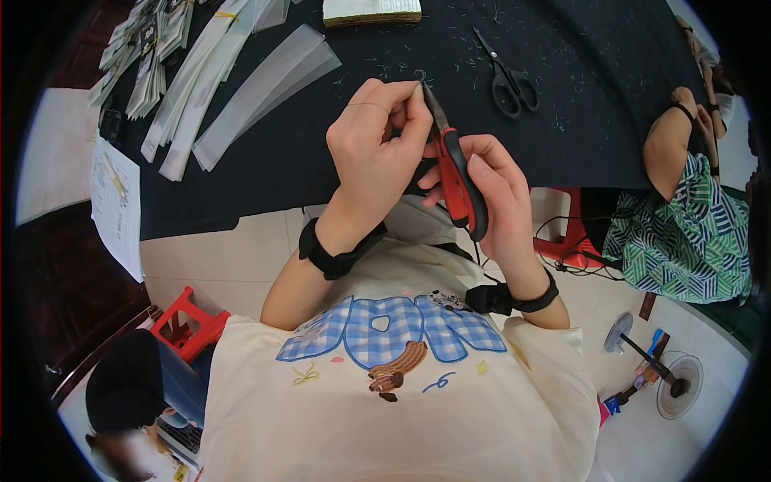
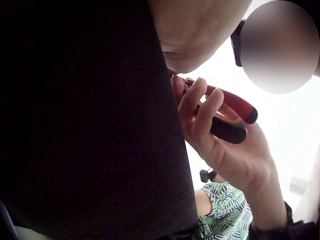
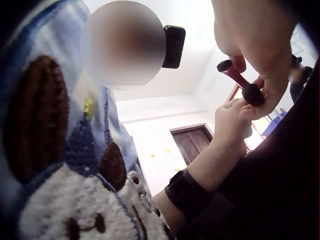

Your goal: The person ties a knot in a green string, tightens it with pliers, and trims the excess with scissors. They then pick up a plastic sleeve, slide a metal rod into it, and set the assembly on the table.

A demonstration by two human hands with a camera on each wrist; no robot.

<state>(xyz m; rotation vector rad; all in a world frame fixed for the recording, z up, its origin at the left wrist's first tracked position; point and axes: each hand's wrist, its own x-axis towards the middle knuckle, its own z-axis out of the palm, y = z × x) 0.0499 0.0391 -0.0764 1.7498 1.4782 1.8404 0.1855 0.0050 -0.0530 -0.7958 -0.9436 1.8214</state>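
My right hand [image 1: 504,189] holds red-and-black handled pliers [image 1: 454,165], their grey nose pointing away toward the table. Next to that nose, my left hand [image 1: 373,140] pinches a small curled piece of wire [image 1: 420,74] between thumb and forefinger. A thin strand of wire [image 1: 369,104] crosses the back of the left hand. In the left wrist view the pliers' handles [image 2: 235,105] lie spread in the right hand [image 2: 220,150]. The right wrist view shows the handle ends [image 3: 252,94] beneath the right hand, with the left hand [image 3: 230,122] beyond.
Short wire clippings are scattered over the black tablecloth [image 1: 578,96]. Black scissors [image 1: 512,84] lie at the right. Clear plastic strips [image 1: 269,96] and packaged bundles [image 1: 152,56] lie at the left, near a written sheet [image 1: 116,209]. A block [image 1: 372,11] sits at the far edge.
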